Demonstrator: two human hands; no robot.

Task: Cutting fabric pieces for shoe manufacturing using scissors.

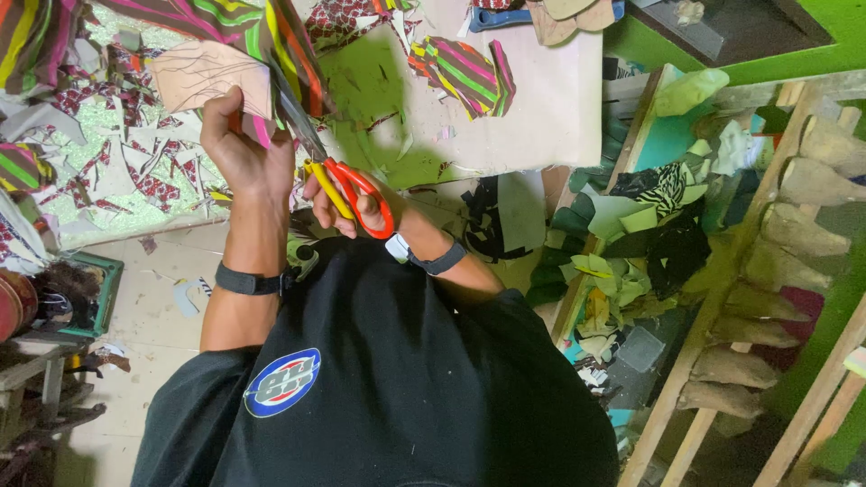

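My left hand (236, 144) pinches a tan paper pattern piece (203, 77) together with the striped multicolour fabric (271, 32) lying under it. My right hand (356, 212) grips scissors with red and yellow handles (354, 191). Their grey blades (296, 115) reach up into the edge of the fabric, right beside the pattern. A black band sits on my left wrist and a watch on my right. My black shirt fills the bottom of the view.
A pale board (541, 99) on the table carries a cut striped piece (462, 74). Printed fabric scraps (135, 171) litter the left side. At right a wooden rack holds shoe lasts (816, 180), with a heap of offcuts (631, 234) beside it.
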